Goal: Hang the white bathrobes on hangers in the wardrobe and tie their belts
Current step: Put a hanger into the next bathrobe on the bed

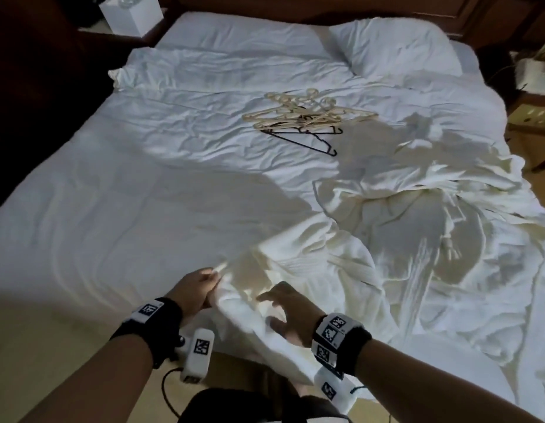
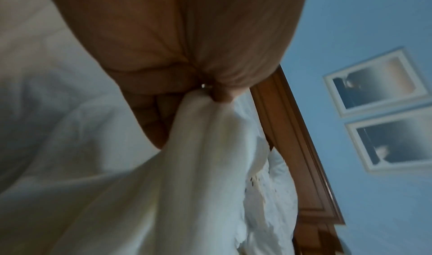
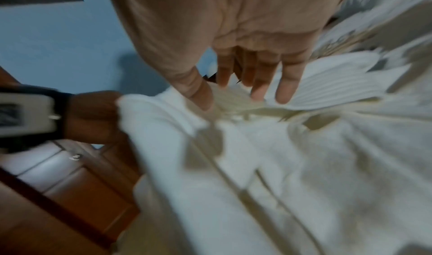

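Your left hand (image 1: 194,293) pinches an edge of the white bathrobe (image 1: 253,306) at the near side of the bed (image 1: 112,209); your right hand (image 1: 285,315) hovers over the same cloth, fingers spread, gripping nothing. More robe fabric (image 1: 417,227) is heaped to your right. Farther up the bed lies a tangle of hangers (image 1: 304,116), with a pillow (image 1: 396,48) beyond and a white box (image 1: 129,13) on the nightstand at left.

No readable text, only black-and-white coded markers on wristbands (image 1: 337,326)
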A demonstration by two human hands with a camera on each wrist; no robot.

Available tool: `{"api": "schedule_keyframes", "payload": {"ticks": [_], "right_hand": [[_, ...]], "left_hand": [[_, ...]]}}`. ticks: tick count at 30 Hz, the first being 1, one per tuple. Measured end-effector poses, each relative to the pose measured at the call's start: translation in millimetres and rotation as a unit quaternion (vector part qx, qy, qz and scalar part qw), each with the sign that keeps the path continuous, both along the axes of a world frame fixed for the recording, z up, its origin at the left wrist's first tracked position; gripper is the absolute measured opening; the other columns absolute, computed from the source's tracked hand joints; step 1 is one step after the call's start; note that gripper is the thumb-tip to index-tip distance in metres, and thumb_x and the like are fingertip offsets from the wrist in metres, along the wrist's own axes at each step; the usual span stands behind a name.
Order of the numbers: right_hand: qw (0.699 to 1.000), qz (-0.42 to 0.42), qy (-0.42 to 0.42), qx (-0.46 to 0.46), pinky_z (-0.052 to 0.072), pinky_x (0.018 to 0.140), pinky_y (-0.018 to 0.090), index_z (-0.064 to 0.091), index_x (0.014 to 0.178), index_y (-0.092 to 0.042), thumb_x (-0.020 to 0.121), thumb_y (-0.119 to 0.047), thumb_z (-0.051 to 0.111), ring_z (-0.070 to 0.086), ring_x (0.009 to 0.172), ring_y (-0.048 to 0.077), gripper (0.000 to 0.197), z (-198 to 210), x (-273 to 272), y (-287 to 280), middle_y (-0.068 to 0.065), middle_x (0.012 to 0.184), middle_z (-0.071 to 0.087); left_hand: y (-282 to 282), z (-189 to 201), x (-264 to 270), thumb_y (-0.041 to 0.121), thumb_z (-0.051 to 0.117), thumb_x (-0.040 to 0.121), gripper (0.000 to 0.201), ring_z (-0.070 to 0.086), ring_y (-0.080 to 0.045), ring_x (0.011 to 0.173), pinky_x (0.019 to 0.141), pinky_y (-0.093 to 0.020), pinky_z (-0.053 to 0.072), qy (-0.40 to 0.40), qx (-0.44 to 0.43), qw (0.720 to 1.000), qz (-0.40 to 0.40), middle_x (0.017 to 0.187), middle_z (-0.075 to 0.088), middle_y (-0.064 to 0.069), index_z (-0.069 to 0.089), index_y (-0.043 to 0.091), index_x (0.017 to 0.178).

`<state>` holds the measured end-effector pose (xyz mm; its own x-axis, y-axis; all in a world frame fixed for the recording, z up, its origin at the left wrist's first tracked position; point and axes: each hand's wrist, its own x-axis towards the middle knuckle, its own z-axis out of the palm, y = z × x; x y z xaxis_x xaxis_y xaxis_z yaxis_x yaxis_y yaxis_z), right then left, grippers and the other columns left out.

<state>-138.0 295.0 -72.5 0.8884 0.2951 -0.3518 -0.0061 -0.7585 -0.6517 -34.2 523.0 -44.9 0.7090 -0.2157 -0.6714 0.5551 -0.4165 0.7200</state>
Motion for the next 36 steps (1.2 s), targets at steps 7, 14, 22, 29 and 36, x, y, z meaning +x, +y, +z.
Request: {"api": "schedule_keyframes", "payload": {"ticks": [7,14,22,29,36], "right_hand": [[0.965,-0.216,0.001,-0.147,0.042,0.104,0.045,0.005,0.151,-0.037,0.070,-0.048,0.078,0.028,0.136,0.029,0.110,-21,71,27,0.002,0.151,0.010],[0.947,-0.153,0.049,-0.277,0.030,0.110,0.042,0.044,0.132,-0.041,0.085,-0.032,0.057,0.026,0.138,0.030,0.050,-40,155,122,0.002,0.146,0.027],[0.983,-0.126,-0.044,-0.127,0.049,0.076,0.035,0.053,0.111,-0.023,0.087,-0.027,0.055,0.065,0.098,0.032,0.024,55,294,247,0.008,0.108,0.066],[0.974,-0.180,-0.135,-0.028,0.045,0.074,0.032,0.056,0.108,-0.017,0.091,-0.036,0.061,0.062,0.093,0.029,0.026,117,358,245,0.010,0.101,0.066],[0.944,-0.323,-0.038,-0.054,0.035,0.072,0.030,0.062,0.100,-0.011,0.089,-0.034,0.065,0.059,0.094,0.029,0.026,66,357,111,0.010,0.098,0.062]], "left_hand": [[67,19,42,0.025,0.040,0.104,0.033,0.061,-0.028,0.107,0.092,-0.040,0.048,-0.029,-0.081,0.993,0.085,0.119,0.065,-0.013,0.057,0.003,0.122],[206,93,142,0.070,0.075,0.052,0.059,0.058,-0.014,0.071,0.065,-0.026,0.044,-0.193,0.185,0.916,-0.299,0.072,0.059,0.005,0.054,0.019,0.074],[401,184,309,0.051,0.067,0.082,0.043,0.063,-0.032,0.094,0.079,-0.037,0.048,-0.343,0.522,0.735,-0.263,0.101,0.066,-0.009,0.062,0.021,0.113],[404,247,387,0.057,0.061,0.082,0.040,0.061,-0.032,0.079,0.076,-0.041,0.049,-0.379,0.489,0.763,-0.191,0.083,0.065,-0.013,0.061,0.017,0.080],[294,138,381,0.070,0.049,0.086,0.069,0.058,-0.030,0.109,0.090,-0.037,0.042,-0.301,0.354,0.841,-0.277,0.116,0.065,-0.014,0.065,0.009,0.113]]}}
